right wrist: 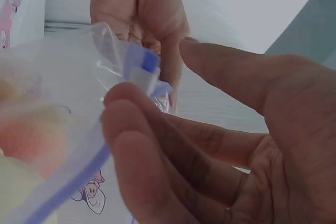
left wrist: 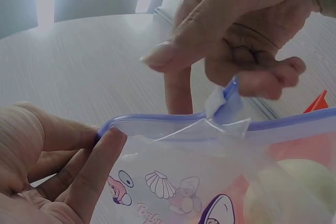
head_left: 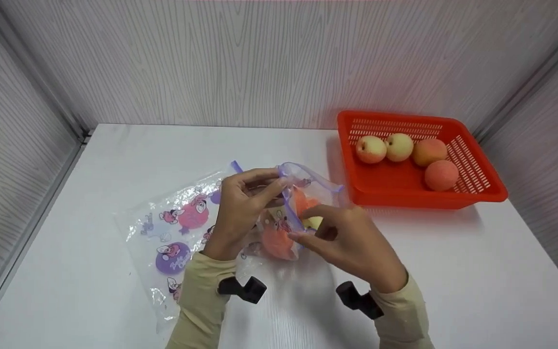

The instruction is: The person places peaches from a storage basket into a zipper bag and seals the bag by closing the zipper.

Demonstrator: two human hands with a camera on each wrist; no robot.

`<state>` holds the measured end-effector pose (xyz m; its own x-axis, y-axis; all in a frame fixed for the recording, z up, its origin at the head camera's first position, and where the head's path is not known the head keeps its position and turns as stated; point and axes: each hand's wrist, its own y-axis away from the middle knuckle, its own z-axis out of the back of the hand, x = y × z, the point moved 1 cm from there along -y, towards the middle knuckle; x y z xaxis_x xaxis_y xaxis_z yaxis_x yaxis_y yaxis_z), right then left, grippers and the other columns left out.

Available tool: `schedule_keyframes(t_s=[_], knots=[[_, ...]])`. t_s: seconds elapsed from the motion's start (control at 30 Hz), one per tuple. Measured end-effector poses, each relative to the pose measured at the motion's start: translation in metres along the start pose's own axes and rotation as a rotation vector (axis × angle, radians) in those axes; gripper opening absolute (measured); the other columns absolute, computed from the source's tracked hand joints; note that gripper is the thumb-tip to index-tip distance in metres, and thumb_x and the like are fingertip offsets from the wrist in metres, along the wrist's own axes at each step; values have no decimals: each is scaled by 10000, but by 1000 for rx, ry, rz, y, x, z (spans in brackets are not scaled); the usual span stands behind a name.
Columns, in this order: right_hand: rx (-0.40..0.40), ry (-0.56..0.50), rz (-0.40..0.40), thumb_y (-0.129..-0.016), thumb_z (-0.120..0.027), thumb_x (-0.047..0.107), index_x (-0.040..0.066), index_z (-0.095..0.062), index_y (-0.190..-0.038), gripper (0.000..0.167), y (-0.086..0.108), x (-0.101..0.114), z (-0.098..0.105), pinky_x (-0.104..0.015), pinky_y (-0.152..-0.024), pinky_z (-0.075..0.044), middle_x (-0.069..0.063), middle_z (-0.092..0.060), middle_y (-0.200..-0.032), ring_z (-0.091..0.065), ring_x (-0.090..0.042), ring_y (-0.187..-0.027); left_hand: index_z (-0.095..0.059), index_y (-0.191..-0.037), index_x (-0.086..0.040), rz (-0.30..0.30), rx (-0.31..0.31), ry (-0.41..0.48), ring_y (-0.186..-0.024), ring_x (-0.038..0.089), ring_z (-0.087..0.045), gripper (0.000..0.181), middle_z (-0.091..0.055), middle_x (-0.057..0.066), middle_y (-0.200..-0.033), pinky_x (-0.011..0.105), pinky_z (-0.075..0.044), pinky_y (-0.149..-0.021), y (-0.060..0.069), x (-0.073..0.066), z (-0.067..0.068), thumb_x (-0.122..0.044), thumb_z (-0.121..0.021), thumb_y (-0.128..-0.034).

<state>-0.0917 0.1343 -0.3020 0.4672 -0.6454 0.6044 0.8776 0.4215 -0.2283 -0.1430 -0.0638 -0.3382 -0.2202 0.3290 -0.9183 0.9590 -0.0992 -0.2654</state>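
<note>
Carefully, the left hand (head_left: 240, 208) is pinching the purple rim of a clear zip bag (left wrist: 163, 150) between thumb and fingers, while the right hand (head_left: 351, 232) is reaching over its mouth, fingers loosely bent near the white slider (right wrist: 143, 78), thumb standing apart, gripping nothing. The bag is hanging between the hands above the table, its film thin, glossy and creased, showing a printed scallop shell, cartoon figures and lettering. Inside, a smooth, pale round fruit (left wrist: 294, 190) is showing beside blushed orange shapes.

Beyond the left hand, a larger printed bag (head_left: 146, 245) is lying flat and wrinkled, catching highlights, on the white table (head_left: 66, 271). Farther right, a rigid red plastic basket (head_left: 424, 199) with slotted walls is holding four rounded peaches (head_left: 441, 175), two pale yellow and two orange-pink. Wood-grained panels (head_left: 211, 63) are enclosing the table, and beige sleeves (head_left: 201, 295) are covering both forearms.
</note>
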Motion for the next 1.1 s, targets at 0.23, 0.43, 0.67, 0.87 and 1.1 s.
schedule_keyframes(t_s=[0.23, 0.43, 0.67, 0.87, 1.1], knots=[[16, -34, 20, -876, -815, 166, 120, -764, -890, 70, -8, -5, -10, -241, -654, -593, 79, -686, -758, -616, -60, -648, -735, -1093, 47, -3, -8, 16, -878, 296, -735, 207, -733, 186, -1007, 435, -624, -784, -1, 0, -1, -50, -755, -911], [-11, -166, 31, -902, -773, 108, 78, -764, -873, 42, -11, -13, -7, -278, -663, -610, 49, -691, -761, -645, -87, -658, -716, -1143, 35, 19, 0, 29, -934, 303, -722, 242, -715, 189, -1073, 437, -616, -828, -1, 1, -4, -74, -740, -928], [-137, -277, 15, -896, -776, 75, 48, -777, -918, 35, -13, -16, -4, -301, -668, -624, 8, -720, -783, -676, -128, -650, -669, -1217, 68, 5, 71, 73, -981, 345, -721, 268, -704, 215, -1127, 450, -596, -888, -1, 2, -5, -36, -670, -970], [-290, -349, 40, -883, -784, 43, 24, -783, -938, 58, -19, -20, -7, -320, -677, -630, -19, -734, -796, -704, -170, -656, -676, -1212, 65, -35, 112, 47, -1055, 346, -707, 260, -711, 198, -1151, 431, -586, -912, 0, 3, -4, -38, -669, -973], [-518, -444, 135, -889, -749, -28, -25, -777, -1005, 119, -27, -27, -13, -340, -745, -630, -84, -750, -856, -722, -207, -738, -685, -1151, 100, -86, 47, 69, -998, 352, -724, 208, -721, 219, -1098, 442, -605, -856, -1, 0, -4, -4, -649, -974]])
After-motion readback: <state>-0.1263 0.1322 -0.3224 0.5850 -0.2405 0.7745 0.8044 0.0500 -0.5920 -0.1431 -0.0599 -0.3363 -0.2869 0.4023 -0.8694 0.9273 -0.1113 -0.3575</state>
